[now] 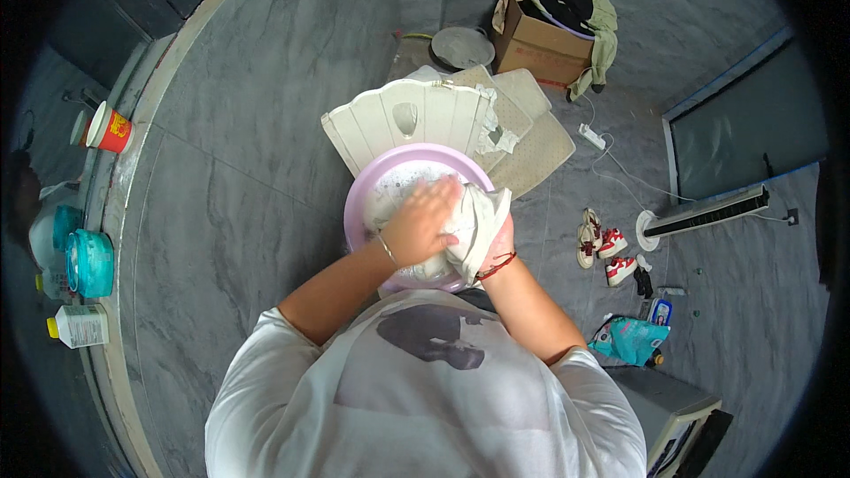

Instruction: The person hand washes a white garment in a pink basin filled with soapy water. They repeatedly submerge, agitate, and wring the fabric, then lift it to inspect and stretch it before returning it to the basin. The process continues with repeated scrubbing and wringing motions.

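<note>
A lilac plastic basin [357, 202] stands in front of my body, with soapy, foamy water [398, 179] in it. A wet off-white cloth [475, 222] is bunched over its right side, one fold lying across the rim. My left hand [422, 219] lies over the cloth's left part, fingers stretched out and thumb apart, slightly blurred. From the right, my right hand [503, 245] holds the cloth; its fingers are mostly hidden underneath. More pale fabric shows in the water below my left hand.
Beyond the basin are a white plastic backrest [372, 123] and beige mats [538, 146]. A cardboard box [544, 50] of clothes stands behind. On the right are a power strip [591, 137], shoes [611, 245] and a tower fan [707, 212]. Bottles and tubs line the left ledge [113, 212].
</note>
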The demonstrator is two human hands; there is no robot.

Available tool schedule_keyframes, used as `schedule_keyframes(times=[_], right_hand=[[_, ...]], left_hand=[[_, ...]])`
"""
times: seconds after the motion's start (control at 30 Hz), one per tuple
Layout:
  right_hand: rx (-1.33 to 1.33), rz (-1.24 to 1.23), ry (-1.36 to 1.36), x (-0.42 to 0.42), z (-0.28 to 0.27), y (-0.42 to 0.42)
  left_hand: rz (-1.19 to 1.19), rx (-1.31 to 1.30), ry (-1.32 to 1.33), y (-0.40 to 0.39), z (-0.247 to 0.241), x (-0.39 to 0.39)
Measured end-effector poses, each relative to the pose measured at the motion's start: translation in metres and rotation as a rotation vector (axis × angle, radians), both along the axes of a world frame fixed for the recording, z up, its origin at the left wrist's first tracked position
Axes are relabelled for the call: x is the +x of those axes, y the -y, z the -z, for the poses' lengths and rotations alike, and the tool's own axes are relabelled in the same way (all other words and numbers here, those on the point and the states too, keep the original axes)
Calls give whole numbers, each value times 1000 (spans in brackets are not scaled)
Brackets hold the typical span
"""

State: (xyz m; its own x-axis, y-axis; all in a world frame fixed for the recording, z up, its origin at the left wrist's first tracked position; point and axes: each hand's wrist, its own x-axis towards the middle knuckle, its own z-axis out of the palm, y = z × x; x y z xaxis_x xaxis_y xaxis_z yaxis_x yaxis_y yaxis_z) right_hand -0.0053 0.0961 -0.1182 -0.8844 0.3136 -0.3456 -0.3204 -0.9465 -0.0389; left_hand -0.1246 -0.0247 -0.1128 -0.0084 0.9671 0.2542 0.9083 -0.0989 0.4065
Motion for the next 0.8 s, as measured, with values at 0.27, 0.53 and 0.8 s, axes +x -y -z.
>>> schedule_keyframes(times=[0.27, 0.53, 0.8], right_hand=[[52, -113, -217, 19, 20, -11], [105, -126, 26, 16, -2, -8], [182, -89, -105, 14, 9, -9]], left_hand=[[131, -34, 101, 2, -9, 26], [227, 38, 62, 7, -5, 45], [157, 79, 89, 6, -11, 51]])
